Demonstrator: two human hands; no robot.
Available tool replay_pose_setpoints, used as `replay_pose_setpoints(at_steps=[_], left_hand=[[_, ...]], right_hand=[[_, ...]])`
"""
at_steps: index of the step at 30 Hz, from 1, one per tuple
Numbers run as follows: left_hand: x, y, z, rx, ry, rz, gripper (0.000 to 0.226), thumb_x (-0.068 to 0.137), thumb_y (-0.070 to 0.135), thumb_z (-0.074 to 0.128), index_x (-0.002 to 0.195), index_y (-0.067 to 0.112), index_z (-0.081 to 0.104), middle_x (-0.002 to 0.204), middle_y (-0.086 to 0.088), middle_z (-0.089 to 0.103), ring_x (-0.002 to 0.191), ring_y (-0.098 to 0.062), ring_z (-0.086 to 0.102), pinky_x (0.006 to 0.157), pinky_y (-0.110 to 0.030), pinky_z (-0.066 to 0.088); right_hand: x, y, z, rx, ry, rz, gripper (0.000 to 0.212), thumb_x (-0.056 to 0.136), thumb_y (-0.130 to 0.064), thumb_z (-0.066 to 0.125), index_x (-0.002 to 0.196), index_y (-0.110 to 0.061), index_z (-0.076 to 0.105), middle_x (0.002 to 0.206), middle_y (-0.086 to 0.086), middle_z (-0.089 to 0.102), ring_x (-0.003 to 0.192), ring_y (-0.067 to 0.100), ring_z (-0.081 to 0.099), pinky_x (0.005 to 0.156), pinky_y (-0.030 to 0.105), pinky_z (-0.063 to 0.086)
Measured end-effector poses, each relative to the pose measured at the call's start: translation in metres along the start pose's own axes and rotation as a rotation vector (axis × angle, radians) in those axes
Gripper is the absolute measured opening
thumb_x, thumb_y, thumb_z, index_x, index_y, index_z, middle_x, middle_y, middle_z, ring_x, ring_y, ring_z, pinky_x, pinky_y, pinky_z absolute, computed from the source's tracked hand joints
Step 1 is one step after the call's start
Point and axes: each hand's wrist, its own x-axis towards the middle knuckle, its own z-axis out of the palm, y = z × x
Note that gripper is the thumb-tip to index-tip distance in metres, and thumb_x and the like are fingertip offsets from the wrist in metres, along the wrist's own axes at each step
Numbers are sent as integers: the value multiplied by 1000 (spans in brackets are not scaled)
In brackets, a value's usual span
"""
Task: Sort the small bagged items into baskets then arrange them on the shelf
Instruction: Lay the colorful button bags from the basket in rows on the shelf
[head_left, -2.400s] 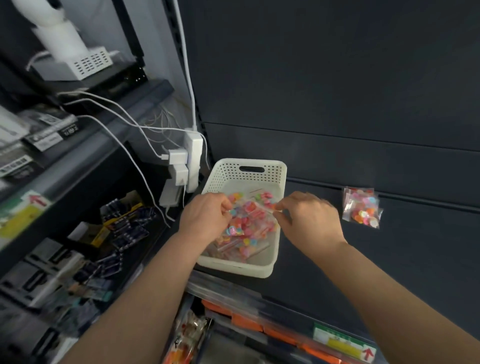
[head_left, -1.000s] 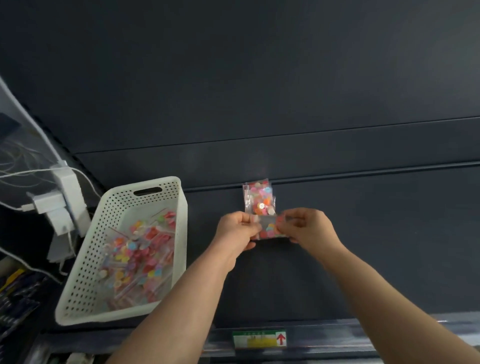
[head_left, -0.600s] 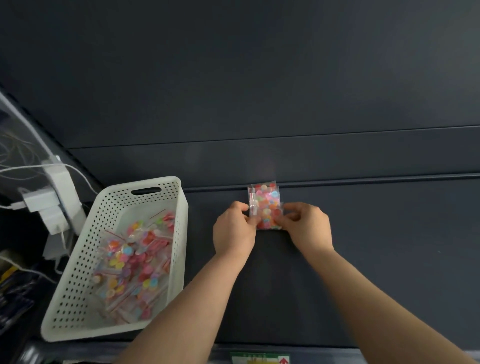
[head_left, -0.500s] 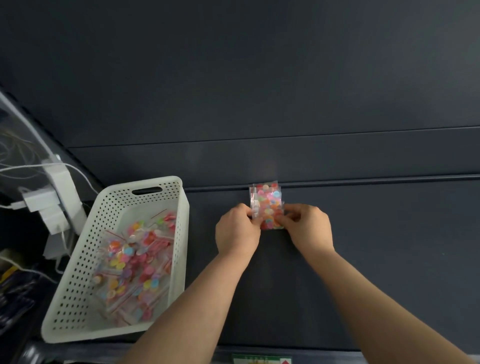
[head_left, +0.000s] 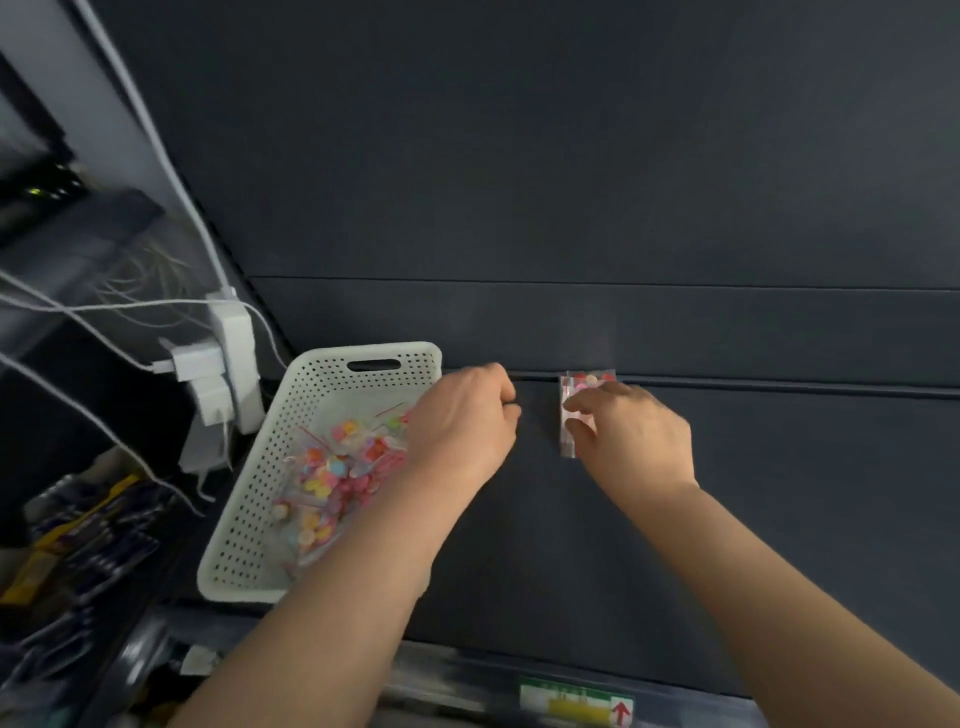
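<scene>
My right hand (head_left: 631, 434) covers most of the small bag (head_left: 586, 379), pinching its left edge between thumb and forefinger. I see only its top and a side strip, and it stands on the dark shelf (head_left: 779, 519) at the back panel. Left hand (head_left: 462, 421) is apart from it, over the right rim of the white perforated basket (head_left: 260, 499), fingers curled with nothing showing in them. The basket holds a heap of like bags (head_left: 332, 473); blurred white plug adapters (head_left: 223, 364) hang to its left.

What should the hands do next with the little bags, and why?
Probably the left hand should dip into the basket and take one of the bags inside. It seems to hold nothing and hovers by the basket's rim, while the right hand pinches the lone bag at the back of the shelf.
</scene>
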Motion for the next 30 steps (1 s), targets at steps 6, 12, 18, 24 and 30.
replay_pose_setpoints(at_steps=[6,12,18,24,30], left_hand=[[-31,-91,-35,-20,54,-247,4,90,30,66,92,30,69,98,12,71,95,-14,65,83,-37,55],[-53,-142,-41,-99,-78,-317,12,86,25,72,98,25,72,102,10,71,94,-10,65,86,-35,54],[-61,-123,-40,-81,-325,-180,14,75,35,82,86,30,74,82,20,64,83,-3,62,84,-30,51],[-67,-103,-18,271,-377,-72,32,75,37,78,96,23,59,96,4,61,89,-18,60,87,-37,45],[-62,-100,-45,109,-149,-100,18,96,36,54,87,24,64,80,6,66,71,-10,62,68,-31,52]], right_hand=[[-8,-60,11,18,-4,-218,24,94,-25,47,105,-33,66,104,-9,65,95,16,61,60,25,36],[-17,-100,22,175,-1,-330,25,92,-45,53,106,-32,69,97,-10,66,87,15,63,63,28,49],[-19,-103,27,202,-24,-289,28,88,-52,57,106,-34,70,98,-11,66,88,12,64,67,31,53],[-22,-104,25,244,-51,-229,30,87,-55,56,108,-38,69,100,-13,66,89,10,63,69,29,52],[-24,-95,23,347,-101,-214,23,93,-37,55,112,-34,67,104,-12,65,92,11,63,74,30,52]])
